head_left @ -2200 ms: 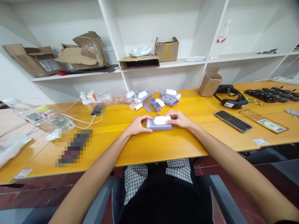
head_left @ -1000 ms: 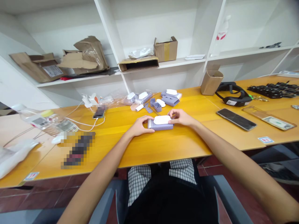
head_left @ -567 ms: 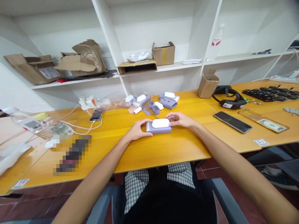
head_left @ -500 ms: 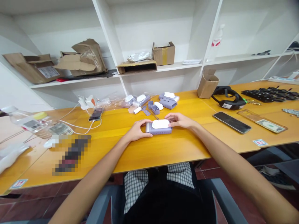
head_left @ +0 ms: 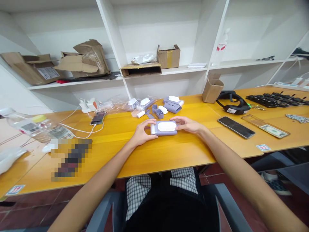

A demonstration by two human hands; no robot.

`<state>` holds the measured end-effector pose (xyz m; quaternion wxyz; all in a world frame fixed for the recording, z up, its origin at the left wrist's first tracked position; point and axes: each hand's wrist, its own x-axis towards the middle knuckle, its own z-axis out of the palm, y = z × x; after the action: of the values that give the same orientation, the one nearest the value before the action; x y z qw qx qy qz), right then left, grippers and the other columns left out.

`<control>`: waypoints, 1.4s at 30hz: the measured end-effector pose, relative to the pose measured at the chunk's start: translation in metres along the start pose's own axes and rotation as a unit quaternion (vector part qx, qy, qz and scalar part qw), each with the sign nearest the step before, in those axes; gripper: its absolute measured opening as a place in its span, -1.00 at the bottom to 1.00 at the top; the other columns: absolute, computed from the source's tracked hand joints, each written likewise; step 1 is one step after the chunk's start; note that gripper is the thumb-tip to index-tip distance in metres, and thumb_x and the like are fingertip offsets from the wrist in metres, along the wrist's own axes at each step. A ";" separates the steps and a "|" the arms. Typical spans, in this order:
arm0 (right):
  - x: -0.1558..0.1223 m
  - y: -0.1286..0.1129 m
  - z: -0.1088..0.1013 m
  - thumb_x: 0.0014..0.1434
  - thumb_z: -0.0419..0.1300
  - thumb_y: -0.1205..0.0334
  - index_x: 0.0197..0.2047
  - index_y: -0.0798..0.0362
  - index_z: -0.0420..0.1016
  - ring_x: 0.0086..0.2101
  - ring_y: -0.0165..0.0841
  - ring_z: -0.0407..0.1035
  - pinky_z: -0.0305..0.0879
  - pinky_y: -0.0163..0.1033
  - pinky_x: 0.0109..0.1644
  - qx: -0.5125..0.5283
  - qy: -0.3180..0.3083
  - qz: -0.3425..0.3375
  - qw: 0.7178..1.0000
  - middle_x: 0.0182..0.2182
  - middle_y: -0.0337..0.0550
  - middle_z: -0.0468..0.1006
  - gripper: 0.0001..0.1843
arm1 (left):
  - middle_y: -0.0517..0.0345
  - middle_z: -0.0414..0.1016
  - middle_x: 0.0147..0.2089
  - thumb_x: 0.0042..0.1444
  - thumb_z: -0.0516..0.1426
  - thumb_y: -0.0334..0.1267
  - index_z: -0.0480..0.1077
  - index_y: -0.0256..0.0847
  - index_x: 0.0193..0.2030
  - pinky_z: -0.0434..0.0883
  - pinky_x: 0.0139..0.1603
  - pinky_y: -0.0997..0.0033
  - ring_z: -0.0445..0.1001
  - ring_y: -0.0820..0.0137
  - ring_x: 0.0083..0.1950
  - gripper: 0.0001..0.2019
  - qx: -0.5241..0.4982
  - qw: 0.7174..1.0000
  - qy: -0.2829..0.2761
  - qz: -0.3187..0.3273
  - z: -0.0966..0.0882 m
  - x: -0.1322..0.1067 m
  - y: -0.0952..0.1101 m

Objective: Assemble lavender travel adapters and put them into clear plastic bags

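Observation:
A light purple casing [head_left: 159, 132] with a raised white oval piece [head_left: 166, 126] on its broad face is held low over the table in front of me, or rests on it; I cannot tell which. My left hand [head_left: 143, 132] grips its left end, thumb along the near side and fingers along the far side. At the right end, the thumb and fingers of my right hand [head_left: 187, 125] close around the casing. Beyond my hands lie similar purple parts: a grooved casing [head_left: 174, 107], a small open bin-like piece [head_left: 159, 113] and a loose white oval piece [head_left: 163, 109].
A white roll [head_left: 140, 114] and plastic-wrapped units [head_left: 145, 102] lie at the back. Right of me are a phone [head_left: 236, 127], a clear case [head_left: 265, 126], a black headset [head_left: 233, 104] and a cardboard box [head_left: 212, 89]. Bottles [head_left: 51, 130] and a white cable [head_left: 84, 137] lie left.
The casing has tilted so its broad face with the white oval turns more toward me. Both hands have kept hold of its ends. My view has shifted slightly.

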<state>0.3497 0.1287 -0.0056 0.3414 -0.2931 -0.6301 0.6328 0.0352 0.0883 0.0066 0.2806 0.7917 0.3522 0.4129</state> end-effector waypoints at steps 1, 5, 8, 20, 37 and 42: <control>-0.001 0.000 0.001 -0.02 0.56 0.24 0.14 -0.10 0.55 -0.03 -0.23 0.54 0.51 0.05 0.17 0.024 -0.006 0.004 1.000 0.02 -0.12 0.64 -0.36 | -0.18 0.43 0.40 -0.12 0.50 -0.15 0.51 -0.13 0.07 0.47 0.28 -0.10 0.38 -0.03 0.45 -0.43 -0.017 1.000 0.000 -0.011 0.000 0.000 -0.001; -0.003 -0.002 0.003 0.02 0.56 0.24 0.19 -0.12 0.52 0.02 -0.22 0.54 0.53 0.02 0.18 0.095 -0.040 0.019 0.994 0.08 -0.08 0.61 -0.33 | -0.18 0.32 0.48 -0.14 0.50 -0.17 0.52 -0.11 0.10 0.54 0.20 -0.11 0.35 -0.07 0.46 -0.39 -0.072 0.996 -0.004 -0.051 0.000 0.000 -0.006; -0.003 -0.003 0.003 0.03 0.55 0.26 0.19 -0.10 0.52 0.03 -0.24 0.53 0.52 0.01 0.20 0.107 -0.038 0.017 0.993 0.09 -0.08 0.60 -0.35 | -0.20 0.29 0.49 -0.13 0.49 -0.19 0.52 -0.13 0.11 0.57 0.16 -0.10 0.34 -0.09 0.47 -0.39 -0.073 0.996 -0.005 -0.058 0.001 0.001 -0.007; 0.000 0.004 0.017 0.03 0.55 0.28 0.24 -0.16 0.48 0.04 -0.21 0.52 0.51 0.02 0.21 0.117 -0.011 -0.003 0.993 0.08 -0.10 0.57 -0.28 | -0.18 0.30 0.46 -0.12 0.49 -0.23 0.49 -0.11 0.16 0.54 0.24 -0.12 0.33 -0.06 0.47 -0.35 -0.062 0.996 -0.015 -0.058 0.000 -0.001 -0.008; -0.001 0.004 0.021 0.01 0.54 0.39 0.17 -0.14 0.51 -0.07 -0.28 0.54 0.57 -0.10 0.05 0.137 0.011 -0.017 0.990 -0.04 -0.17 0.57 -0.32 | -0.19 0.33 0.40 -0.10 0.48 -0.31 0.53 -0.15 0.08 0.61 0.11 -0.05 0.37 -0.05 0.42 -0.46 -0.024 0.999 -0.016 -0.013 0.003 -0.001 -0.011; -0.003 0.002 0.020 0.01 0.53 0.40 0.17 -0.14 0.50 -0.10 -0.29 0.53 0.57 -0.06 0.04 0.127 0.014 -0.013 0.992 -0.05 -0.18 0.56 -0.32 | -0.17 0.32 0.41 -0.11 0.47 -0.33 0.52 -0.16 0.06 0.61 0.12 -0.01 0.38 -0.04 0.41 -0.46 -0.029 0.999 -0.016 -0.022 0.004 -0.001 -0.010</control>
<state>0.3351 0.1143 -0.0074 0.3932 -0.2481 -0.5435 0.6988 0.0346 0.0928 -0.0035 0.3176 0.7820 0.3530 0.4037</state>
